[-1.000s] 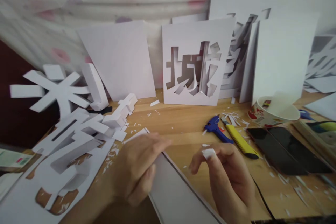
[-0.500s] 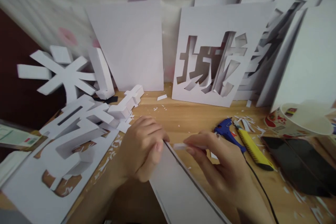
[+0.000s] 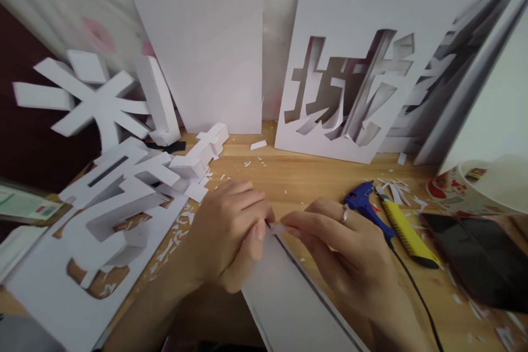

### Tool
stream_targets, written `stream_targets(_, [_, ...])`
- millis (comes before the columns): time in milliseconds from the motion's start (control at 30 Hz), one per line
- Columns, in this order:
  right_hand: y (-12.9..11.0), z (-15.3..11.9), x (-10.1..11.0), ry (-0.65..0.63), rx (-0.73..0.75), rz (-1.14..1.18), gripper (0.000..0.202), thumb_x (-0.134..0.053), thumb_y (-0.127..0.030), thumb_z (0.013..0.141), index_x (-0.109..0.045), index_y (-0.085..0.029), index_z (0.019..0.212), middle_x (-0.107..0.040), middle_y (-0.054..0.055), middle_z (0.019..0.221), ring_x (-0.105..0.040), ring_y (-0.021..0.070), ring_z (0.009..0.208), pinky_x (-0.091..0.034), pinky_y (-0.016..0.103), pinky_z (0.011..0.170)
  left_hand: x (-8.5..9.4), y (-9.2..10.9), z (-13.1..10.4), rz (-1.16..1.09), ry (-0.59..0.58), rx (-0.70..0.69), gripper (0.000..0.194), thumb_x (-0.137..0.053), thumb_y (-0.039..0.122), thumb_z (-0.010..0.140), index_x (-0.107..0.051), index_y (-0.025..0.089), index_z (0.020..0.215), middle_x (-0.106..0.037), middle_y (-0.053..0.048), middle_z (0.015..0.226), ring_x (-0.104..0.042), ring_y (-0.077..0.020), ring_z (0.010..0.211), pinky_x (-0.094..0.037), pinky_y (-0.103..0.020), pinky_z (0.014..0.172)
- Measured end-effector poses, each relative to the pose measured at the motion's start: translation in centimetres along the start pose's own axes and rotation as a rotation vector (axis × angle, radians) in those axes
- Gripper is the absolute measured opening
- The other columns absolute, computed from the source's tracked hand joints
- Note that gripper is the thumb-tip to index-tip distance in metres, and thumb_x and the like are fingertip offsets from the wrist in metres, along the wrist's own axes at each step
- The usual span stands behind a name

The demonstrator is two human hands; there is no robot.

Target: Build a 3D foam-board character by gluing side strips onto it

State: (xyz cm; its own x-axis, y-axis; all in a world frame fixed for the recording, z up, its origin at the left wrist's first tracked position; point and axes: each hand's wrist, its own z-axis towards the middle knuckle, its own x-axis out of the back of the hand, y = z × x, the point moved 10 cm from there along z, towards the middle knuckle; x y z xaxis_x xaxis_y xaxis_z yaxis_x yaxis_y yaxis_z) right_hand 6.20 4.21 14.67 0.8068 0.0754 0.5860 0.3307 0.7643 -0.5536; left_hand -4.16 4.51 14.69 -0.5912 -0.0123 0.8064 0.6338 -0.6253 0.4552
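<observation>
The right grip (image 3: 342, 253), a ring on one finger, pinches a small paper scrap (image 3: 278, 228) between thumb and fingertips at the dark-lined right edge of a long white board (image 3: 299, 300). The left grip (image 3: 233, 234) is closed over the board's far end, its thumb lying along the near side of the fingers. The board slants from the middle of the scene toward the near right, its near end out of view.

To the right on the wooden surface (image 3: 247, 170), a blue glue gun (image 3: 363, 203) lies beside a yellow knife (image 3: 406, 228), near dark screens (image 3: 474, 258) and a patterned paper cup (image 3: 447, 190). At the far side, a blank panel (image 3: 214, 55) leans upright, left of a panel with a cut-out character (image 3: 371, 5). White block shapes (image 3: 97, 102) crowd the left, the nearer ones resting on a cut sheet (image 3: 53, 302). Small white trimmings (image 3: 175, 242) litter the surface.
</observation>
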Motion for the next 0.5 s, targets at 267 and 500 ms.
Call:
stream_targets(267, [-0.4,-0.5,0.2,-0.065,-0.017,-0.036,0.023,-0.049,-0.008,0.096,-0.063,-0.025,0.104,-0.062,0.0,0.075,-0.058,0.0121,0.063,-0.044,0.025,0.055,-0.2,-0.2,0.0,-0.017,-0.02,0.024,0.028,-0.032,0.02,0.088,-0.058,0.017,0.077,-0.057,-0.005,0.072,-0.045,-0.0198,0.071,-0.033,-0.039,0.066])
stream_targets(500, [-0.4,-1.5,0.6,-0.105,-0.04,-0.007,0.021,-0.051,-0.008,0.095,-0.062,-0.023,0.104,-0.061,0.0,0.077,-0.058,0.0106,0.066,-0.044,0.024,0.057,-0.3,-0.4,-0.1,-0.023,-0.028,0.032,0.032,-0.03,0.02,0.091,-0.059,0.017,0.078,-0.058,-0.005,0.074,-0.047,-0.0202,0.072,-0.034,-0.039,0.067])
